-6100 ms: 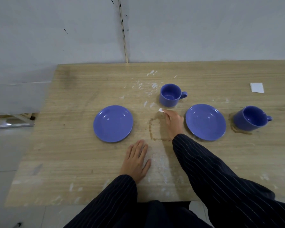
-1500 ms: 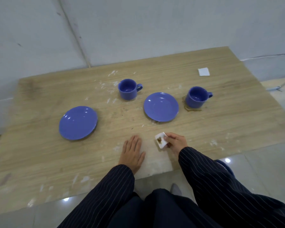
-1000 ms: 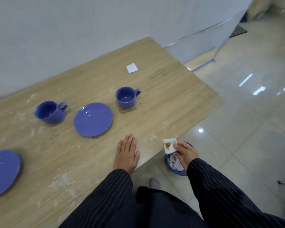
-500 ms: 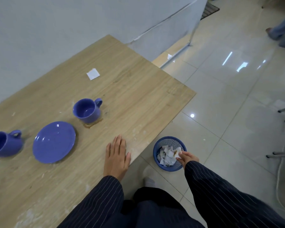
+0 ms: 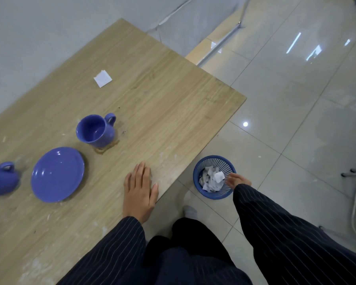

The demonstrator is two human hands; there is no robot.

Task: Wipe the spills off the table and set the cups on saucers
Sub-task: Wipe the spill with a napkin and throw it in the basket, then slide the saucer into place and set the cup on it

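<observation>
Glossy pale floor tiles (image 5: 296, 140) surround a worn wooden table (image 5: 152, 89). A blue bin (image 5: 206, 192) of crumpled tissues stands on the floor; the right hand (image 5: 236, 179) hangs over its rim, fingers loosely spread, gripping nothing. The left hand (image 5: 140, 192) lies flat, fingers spread, near the table's edge. Farther: saucer (image 5: 57, 174), a cup (image 5: 95, 130) on a brown spill ring (image 5: 107, 148), folded tissue (image 5: 102, 78).

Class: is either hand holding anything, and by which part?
Nothing is held. The left hand lies flat on the wooden table; the right hand hangs open over the blue mesh wastebasket.
</observation>
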